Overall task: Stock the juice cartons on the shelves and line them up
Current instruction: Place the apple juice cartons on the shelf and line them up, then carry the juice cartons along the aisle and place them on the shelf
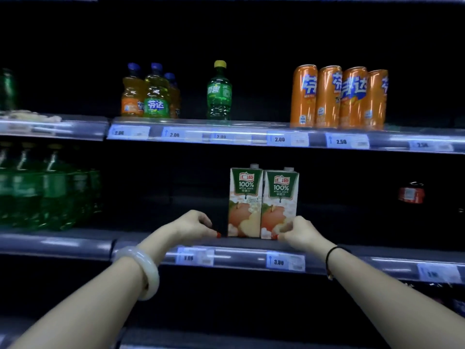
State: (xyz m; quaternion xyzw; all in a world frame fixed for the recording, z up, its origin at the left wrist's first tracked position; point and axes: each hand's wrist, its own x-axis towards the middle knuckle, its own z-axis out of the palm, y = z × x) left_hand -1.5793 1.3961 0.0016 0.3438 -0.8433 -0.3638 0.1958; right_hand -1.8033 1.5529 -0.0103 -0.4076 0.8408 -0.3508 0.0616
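1. Juice cartons (254, 210), two apple-juice packs, are pictured standing upright and touching side by side at the front edge of the middle shelf (75, 241), labels turned outward.
2. The left hand (198, 222) is held just beside the base of the left carton (245, 197). Its fingers (214, 231) are curled under with the tips lowered to the shelf edge, and nothing is gripped.
3. The right hand (299, 231) is set against the lower right corner of the right carton (280, 197). Its fingers (284, 229) are curled and appear to be closed on that corner in a pinch.
4. The pair is flanked at base level, with both long axes vertical. The cartons lie between the two hands and slightly beyond them. The right hand is the nearer, being in contact, while a narrow gap is left on the other side. Any squaring-up is judged to call for a sideways press low on the packs, where tipping is least likely.
5. The shelf behind the cartons is lost in darkness, so further rows cannot be ruled in or out. The right carton's bottom corner is covered by the hand. Figures on the price strip (239, 256) are largely blurred, and a red can (411, 193) far to the right is only dimly made out.
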